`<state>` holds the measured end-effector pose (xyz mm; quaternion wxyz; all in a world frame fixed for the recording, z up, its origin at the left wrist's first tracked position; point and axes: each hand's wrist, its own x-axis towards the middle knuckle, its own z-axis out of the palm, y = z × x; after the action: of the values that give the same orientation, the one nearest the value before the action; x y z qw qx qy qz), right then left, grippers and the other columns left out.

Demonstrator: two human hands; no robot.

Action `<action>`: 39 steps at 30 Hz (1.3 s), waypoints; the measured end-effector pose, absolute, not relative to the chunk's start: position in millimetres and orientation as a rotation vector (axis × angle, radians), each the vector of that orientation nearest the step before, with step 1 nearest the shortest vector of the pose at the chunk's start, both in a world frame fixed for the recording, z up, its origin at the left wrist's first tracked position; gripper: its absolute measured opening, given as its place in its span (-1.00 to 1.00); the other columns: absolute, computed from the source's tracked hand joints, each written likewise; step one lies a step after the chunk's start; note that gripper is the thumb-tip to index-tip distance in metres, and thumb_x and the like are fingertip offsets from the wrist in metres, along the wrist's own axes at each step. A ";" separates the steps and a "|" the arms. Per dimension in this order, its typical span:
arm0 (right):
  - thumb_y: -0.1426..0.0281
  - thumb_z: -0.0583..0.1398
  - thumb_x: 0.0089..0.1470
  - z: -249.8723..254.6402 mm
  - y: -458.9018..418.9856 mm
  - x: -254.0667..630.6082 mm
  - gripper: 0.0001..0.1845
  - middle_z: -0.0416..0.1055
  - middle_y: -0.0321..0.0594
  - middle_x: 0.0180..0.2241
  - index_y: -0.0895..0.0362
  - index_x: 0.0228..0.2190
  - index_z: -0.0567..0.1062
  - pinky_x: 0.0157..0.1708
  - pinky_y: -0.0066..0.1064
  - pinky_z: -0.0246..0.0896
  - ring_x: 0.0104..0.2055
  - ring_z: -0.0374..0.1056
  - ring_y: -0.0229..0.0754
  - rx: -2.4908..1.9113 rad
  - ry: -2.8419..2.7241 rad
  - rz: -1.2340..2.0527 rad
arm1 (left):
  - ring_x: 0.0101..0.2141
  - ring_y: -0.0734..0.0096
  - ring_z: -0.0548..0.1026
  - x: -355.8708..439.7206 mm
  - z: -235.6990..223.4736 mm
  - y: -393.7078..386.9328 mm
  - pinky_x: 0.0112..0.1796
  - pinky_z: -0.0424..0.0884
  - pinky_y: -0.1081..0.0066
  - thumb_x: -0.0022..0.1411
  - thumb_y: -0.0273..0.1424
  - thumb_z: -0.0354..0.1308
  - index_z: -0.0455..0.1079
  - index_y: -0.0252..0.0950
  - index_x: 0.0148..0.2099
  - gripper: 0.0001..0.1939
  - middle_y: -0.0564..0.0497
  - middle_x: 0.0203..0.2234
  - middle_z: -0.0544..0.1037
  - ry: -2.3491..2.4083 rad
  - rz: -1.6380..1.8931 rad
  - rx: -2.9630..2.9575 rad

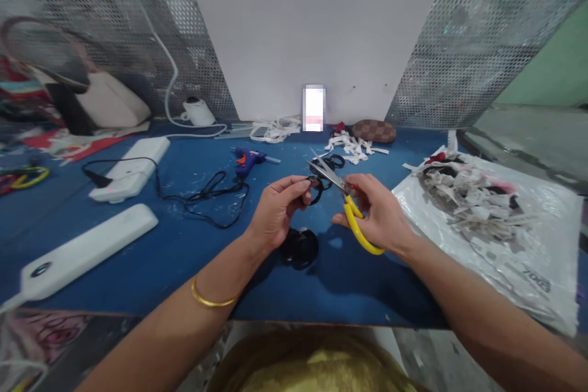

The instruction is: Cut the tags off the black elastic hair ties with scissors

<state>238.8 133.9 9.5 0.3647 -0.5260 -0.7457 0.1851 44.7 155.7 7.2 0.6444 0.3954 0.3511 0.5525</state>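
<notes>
My left hand [280, 205] pinches a small black ring-shaped band [316, 191] between thumb and fingers. In my right hand [379, 211] is a pair of scissors [356, 220] with yellow handles. Their blades are parted and point up and left, just above the black band; I cannot tell whether they touch it. Beyond the blades, more black loops [337, 162] lie on the blue table [202, 269]. A dark, shiny round black thing [299, 248] rests below my left hand, its kind unclear.
A blue glue gun [249, 159] with a black cord lies left of centre, near a white power strip [133, 168]. A phone [314, 108] leans against the white board [312, 30]. White strips [353, 146] lie behind; fabric scraps [478, 196] cover a plastic bag [546, 220] at right.
</notes>
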 end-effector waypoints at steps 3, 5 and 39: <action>0.09 0.34 -0.14 9.8 131.9 239.3 -0.43 0.25 -0.29 -0.34 0.06 -0.11 0.39 -0.48 -0.42 0.09 -0.46 0.20 -0.27 -1.422 -2.029 0.236 | -0.52 0.56 0.40 44.6 7.6 156.0 -0.46 0.27 0.55 -0.02 -0.41 0.34 0.55 -0.33 -0.39 -0.89 0.05 -0.59 0.50 0.806 1.328 0.871; 0.05 0.29 -0.10 10.2 130.3 238.7 -0.43 0.30 -0.23 -0.28 0.07 -0.09 0.39 -0.49 -0.42 0.08 -0.45 0.24 -0.25 -1.450 -2.088 0.118 | -0.51 0.54 0.43 44.5 8.5 156.2 -0.45 0.28 0.54 -0.05 -0.41 0.34 0.55 -0.33 -0.41 -0.90 0.04 -0.59 0.51 0.814 1.376 0.833; 0.12 0.19 0.02 8.7 123.9 232.7 -0.54 0.38 -0.14 -0.19 0.04 -0.07 0.42 -0.59 -0.43 -0.08 -0.46 0.30 -0.20 -1.559 -2.134 -0.178 | -0.59 0.58 0.27 45.3 6.6 149.5 -0.53 0.18 0.53 0.24 -0.36 0.09 0.32 -0.26 -0.33 -0.89 0.11 -0.58 0.38 0.829 1.349 1.272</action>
<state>232.7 123.9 8.7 0.2441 -0.5709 -0.7812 -0.0651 45.3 149.5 6.6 0.5273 0.5320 0.3470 0.5644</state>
